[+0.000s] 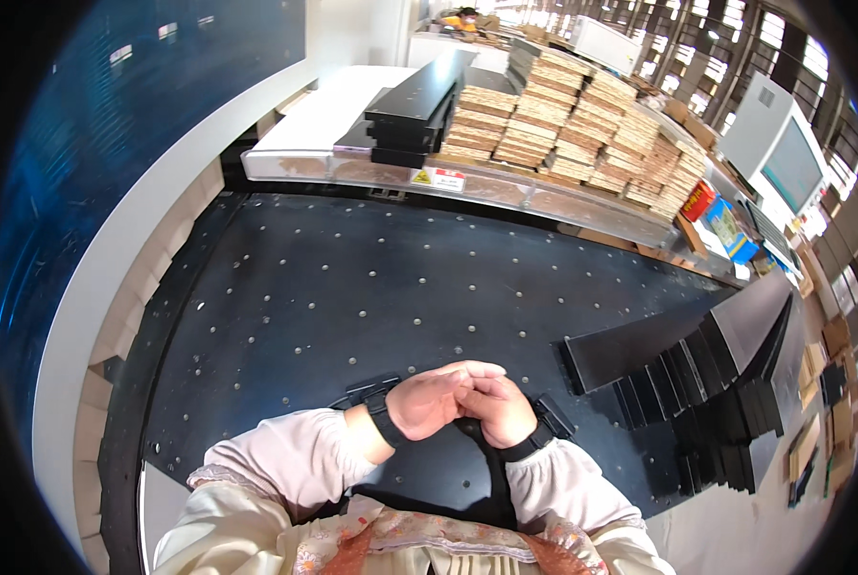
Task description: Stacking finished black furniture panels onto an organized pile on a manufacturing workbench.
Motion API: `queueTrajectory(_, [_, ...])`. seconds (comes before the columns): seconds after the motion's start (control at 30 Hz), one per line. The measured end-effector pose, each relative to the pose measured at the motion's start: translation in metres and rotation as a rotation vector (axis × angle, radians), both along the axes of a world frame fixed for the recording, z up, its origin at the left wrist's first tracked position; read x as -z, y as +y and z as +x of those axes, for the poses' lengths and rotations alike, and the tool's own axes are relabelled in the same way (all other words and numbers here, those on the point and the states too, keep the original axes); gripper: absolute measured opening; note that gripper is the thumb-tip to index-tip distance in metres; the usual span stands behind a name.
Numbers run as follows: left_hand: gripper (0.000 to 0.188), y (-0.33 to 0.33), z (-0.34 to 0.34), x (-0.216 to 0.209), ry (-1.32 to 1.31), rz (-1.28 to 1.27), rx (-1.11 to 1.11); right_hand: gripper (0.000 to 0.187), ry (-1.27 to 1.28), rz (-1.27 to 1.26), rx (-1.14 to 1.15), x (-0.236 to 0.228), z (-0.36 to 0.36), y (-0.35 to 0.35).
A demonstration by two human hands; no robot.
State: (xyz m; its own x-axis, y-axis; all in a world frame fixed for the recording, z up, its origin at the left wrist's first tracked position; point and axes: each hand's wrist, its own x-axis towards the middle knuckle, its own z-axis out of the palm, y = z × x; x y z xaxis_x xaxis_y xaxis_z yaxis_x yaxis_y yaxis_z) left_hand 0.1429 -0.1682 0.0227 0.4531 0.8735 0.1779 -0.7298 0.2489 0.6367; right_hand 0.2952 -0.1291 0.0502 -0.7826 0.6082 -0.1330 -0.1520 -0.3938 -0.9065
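Note:
My left hand point(430, 404) and my right hand point(503, 414) meet in front of me, above the near part of a dark machine table point(371, 259). The left fingers stretch out over the tips of the right fingers, and the two hands touch. The right fingers look loosely extended, though partly covered by the left ones. I see nothing held in either hand. Each wrist wears a black strap with a small dark device, the left one point(381, 412) and the right one point(534, 436).
Stacked black panels point(697, 383) lie fanned at the table's right. Beyond its far edge stand black boards point(415, 105) and several piles of chipboard strips point(554, 120). A monitor point(784, 153) is at far right, a blue-panelled machine point(141, 144) at left. A person point(463, 21) is far behind.

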Motion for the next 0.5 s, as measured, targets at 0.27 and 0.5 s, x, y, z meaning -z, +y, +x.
queueTrajectory(0.27, [0.065,-0.003,-0.001,-0.001,0.012,0.047,0.008,0.022,0.035,0.031,-0.053,0.013,0.003,0.005])
queueTrajectory(0.5, [0.069,-0.002,-0.002,-0.006,0.047,0.067,0.003,0.025,0.061,-0.027,0.003,0.025,0.005,0.005])
